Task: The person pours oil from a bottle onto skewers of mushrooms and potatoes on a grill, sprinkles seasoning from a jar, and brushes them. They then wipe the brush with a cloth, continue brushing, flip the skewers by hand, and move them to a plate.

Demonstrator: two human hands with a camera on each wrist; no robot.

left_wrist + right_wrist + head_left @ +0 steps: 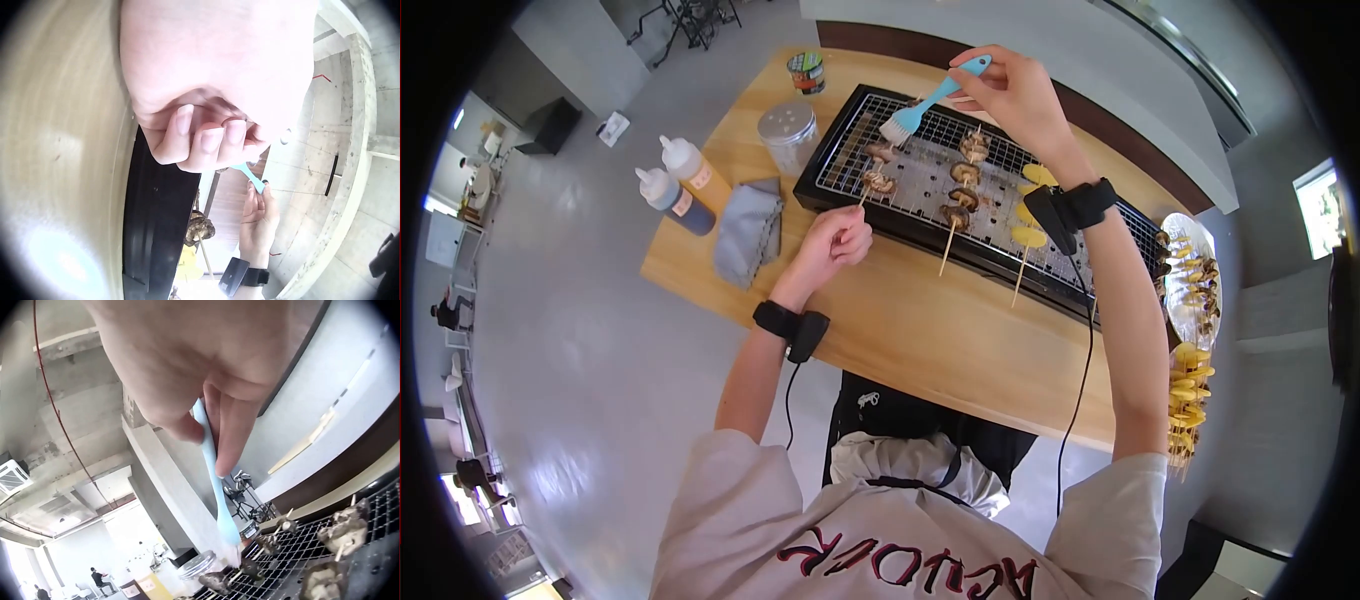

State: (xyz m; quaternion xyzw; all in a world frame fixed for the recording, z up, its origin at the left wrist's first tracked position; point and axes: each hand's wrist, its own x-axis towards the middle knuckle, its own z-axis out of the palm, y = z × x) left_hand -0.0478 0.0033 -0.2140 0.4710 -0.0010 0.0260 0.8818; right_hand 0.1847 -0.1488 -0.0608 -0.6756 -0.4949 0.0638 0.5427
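Note:
A black grill with a wire mesh [920, 165] stands on the wooden table. My left hand [837, 240], fingers curled, grips the stick end of a mushroom skewer [880, 184] at the grill's left end. My right hand [1020, 100] pinches the handle of a light blue basting brush [920, 112] from above. In the right wrist view, the brush [219, 494] points down, bristles right at the mushrooms [252, 569]. Another mushroom skewer [962, 197] lies to the right, then a skewer of yellow slices [1029, 237], partly hidden by my right forearm.
Left of the grill are two squeeze bottles [672, 202], a grey cloth [747, 232] and a jar with a perforated lid [788, 135]. A small cup [806, 73] stands at the back. On the far right, a silver tray [1180, 320] bears more skewers, including yellow slices [1190, 395].

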